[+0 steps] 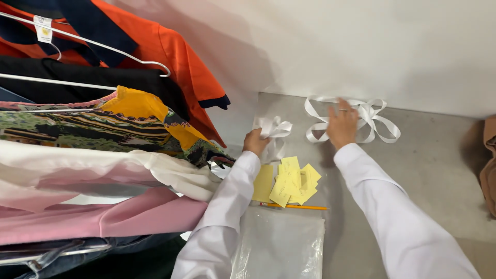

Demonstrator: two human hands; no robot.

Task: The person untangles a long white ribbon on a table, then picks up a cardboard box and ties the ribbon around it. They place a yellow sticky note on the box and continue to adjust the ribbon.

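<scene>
Several hanging garments crowding the left half: orange, black, patterned, white and pink, sleeves spilling to the left forearm. Pale wall behind, meeting the grey floor along a straight edge at the top. Open grey room to the right of the right sleeve, bounded far right by a brown shape cut off by the frame edge. Clear plastic bag flat at bottom centre, its top edge just below a yellow pencil. Loose white ribbon looped beside the wall, under the right hand, fingers spread flat on it. Yellow paper slips fanned between the two sleeves. Left hand closed around a bunched white ribbon bundle, near the garments' edge.
</scene>
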